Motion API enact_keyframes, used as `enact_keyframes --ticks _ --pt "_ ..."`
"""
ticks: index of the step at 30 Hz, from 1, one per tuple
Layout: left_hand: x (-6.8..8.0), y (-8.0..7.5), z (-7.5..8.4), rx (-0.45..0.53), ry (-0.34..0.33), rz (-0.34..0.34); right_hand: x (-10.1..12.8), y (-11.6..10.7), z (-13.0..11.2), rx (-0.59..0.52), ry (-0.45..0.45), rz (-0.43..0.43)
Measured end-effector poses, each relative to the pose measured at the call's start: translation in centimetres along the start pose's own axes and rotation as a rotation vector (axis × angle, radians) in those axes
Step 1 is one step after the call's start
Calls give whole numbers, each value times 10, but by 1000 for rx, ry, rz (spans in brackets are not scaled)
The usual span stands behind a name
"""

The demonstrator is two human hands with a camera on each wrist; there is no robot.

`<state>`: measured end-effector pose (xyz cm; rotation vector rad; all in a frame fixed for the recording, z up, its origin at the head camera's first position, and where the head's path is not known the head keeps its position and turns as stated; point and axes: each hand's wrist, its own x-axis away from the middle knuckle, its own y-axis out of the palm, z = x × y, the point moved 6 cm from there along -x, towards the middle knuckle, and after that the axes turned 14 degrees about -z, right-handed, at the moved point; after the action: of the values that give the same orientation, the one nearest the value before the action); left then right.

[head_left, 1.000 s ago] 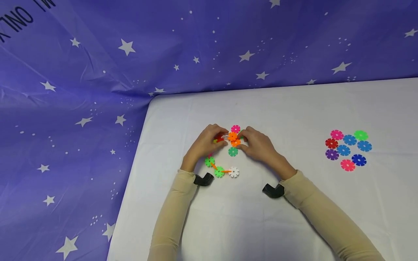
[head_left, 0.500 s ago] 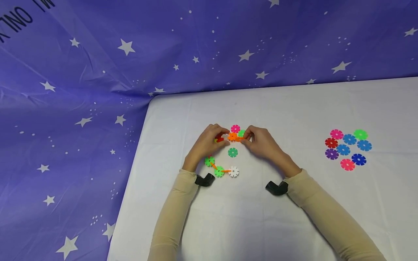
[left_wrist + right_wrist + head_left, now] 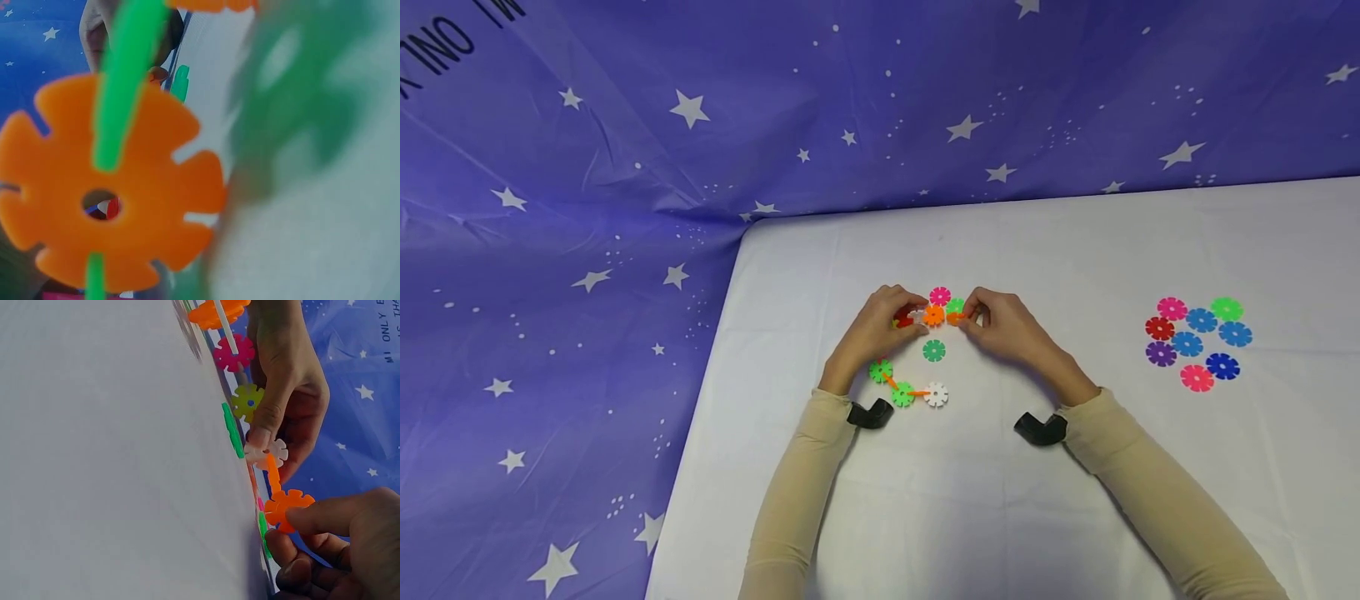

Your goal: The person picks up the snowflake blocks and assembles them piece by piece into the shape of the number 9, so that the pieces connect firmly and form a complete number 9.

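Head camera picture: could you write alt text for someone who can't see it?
Two hands, the left hand and right hand, pinch a small chain of colourful snowflake discs between them on a white table. A second short disc chain lies near the left wrist, a loose pile of discs sits to the right, and a starry purple backdrop hangs behind.

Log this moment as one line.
left hand: holds snowflake-disc chain | right hand: pinches orange disc | loose discs: right | table

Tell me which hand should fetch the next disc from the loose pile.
Probably the right hand: the pile lies on its side of the table. The left hand holds the joined discs steady.
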<state>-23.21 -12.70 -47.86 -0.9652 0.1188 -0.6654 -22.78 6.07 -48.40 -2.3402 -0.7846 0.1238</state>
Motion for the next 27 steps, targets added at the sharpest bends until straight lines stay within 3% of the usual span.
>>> enact_keyframes --ticks 15,27 --pt "-1 1 2 -28 22 20 -1 7 -6 28 -58 39" --pt "-1 4 5 -24 18 -16 -3 14 -9 65 -96 22"
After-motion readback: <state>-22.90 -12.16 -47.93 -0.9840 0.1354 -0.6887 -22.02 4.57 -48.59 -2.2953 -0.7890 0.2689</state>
